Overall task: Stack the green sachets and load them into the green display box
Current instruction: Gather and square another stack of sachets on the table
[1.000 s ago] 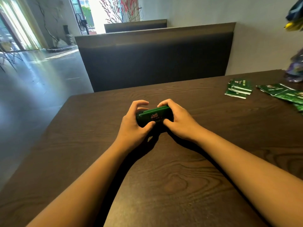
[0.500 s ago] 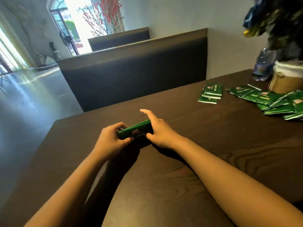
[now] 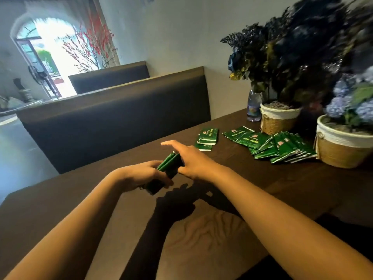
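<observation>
Seemingly mid-load: at frame centre the left hand (image 3: pixel 141 174) grips the box (image 3: pixel 167 170), the right hand (image 3: pixel 191 158) loose-fingered against it. More sachets (image 3: pixel 282 146) lie right of centre; next, reach for those.

No text can be read. The sachets (image 3: pixel 262 143) at about two o'clock on the table carry pale print and a small red mark (too blurred to make out), and the bottle (image 3: pixel 254 107) at one o'clock has a label that is equally illegible.
</observation>
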